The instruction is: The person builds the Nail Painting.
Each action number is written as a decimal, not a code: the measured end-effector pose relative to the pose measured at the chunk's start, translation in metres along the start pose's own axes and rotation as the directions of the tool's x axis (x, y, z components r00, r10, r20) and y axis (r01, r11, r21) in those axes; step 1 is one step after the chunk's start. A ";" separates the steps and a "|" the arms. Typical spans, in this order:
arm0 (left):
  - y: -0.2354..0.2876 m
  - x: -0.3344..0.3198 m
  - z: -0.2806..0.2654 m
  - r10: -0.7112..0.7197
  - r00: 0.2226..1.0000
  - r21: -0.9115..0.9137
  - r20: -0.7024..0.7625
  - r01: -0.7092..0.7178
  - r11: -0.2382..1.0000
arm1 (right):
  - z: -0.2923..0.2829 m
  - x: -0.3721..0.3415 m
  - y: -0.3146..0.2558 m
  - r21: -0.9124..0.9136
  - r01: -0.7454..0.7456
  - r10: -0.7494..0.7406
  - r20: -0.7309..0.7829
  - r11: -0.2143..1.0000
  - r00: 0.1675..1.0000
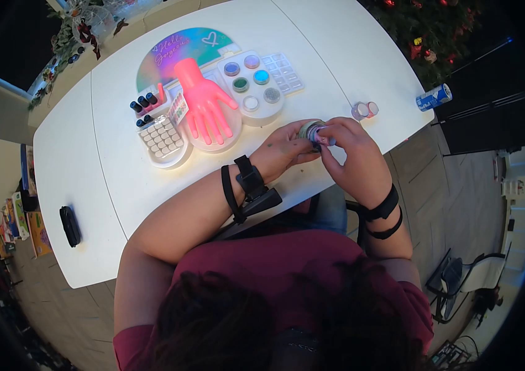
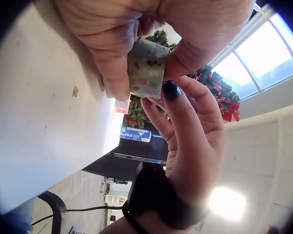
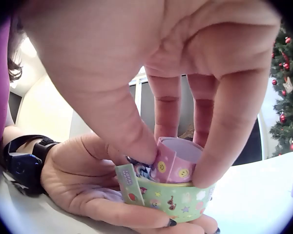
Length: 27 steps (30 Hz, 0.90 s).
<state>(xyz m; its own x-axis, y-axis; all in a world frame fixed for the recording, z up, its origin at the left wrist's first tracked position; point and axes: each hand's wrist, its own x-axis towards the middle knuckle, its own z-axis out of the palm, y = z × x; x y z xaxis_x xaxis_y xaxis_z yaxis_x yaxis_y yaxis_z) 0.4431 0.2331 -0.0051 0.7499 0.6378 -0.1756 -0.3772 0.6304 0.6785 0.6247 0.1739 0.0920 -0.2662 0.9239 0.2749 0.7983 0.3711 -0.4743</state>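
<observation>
My left hand grips a green roll of sticker tape printed with small stars, hearts and other pictures. Thumb and fingers of my right hand pinch a smaller pink roll with yellow smiley faces. In the right wrist view the pink roll stands partly inside the green roll's opening, and a bit of another patterned roll shows beside it. The green roll's loose end sticks out at the side. From the left wrist, the green roll hides most of the pink one. Both hands are close over the table's front edge.
On the white table stand a pink model hand, a tray of powder jars, nail polish bottles and white pads. Two small rolls and a blue can stand right; a black case lies left.
</observation>
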 end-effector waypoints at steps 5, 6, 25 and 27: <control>-0.002 0.001 -0.001 0.009 1.000 0.002 0.005 -0.009 1.000 | 0.007 -0.001 0.009 0.110 -0.051 0.054 -0.027 0.993 0.998; -0.002 0.001 0.000 0.004 1.000 0.011 -0.006 -0.004 1.000 | 0.007 -0.001 0.010 0.112 -0.051 0.054 -0.027 0.992 0.998; -0.002 0.000 0.000 0.014 1.000 -0.044 -0.021 -0.015 0.999 | 0.006 -0.005 0.009 0.053 -0.044 0.046 -0.046 0.998 0.998; -0.002 0.001 -0.001 0.009 1.000 -0.043 -0.025 -0.010 0.999 | 0.005 -0.005 0.009 0.068 -0.050 0.053 -0.046 0.996 0.998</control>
<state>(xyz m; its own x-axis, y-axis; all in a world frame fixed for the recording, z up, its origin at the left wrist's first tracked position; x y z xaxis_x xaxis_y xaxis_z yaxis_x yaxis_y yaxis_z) 0.4437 0.2324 -0.0078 0.7327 0.6542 -0.1876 -0.4075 0.6425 0.6490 0.6303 0.1732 0.0823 -0.1986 0.9370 0.2876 0.7720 0.3303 -0.5430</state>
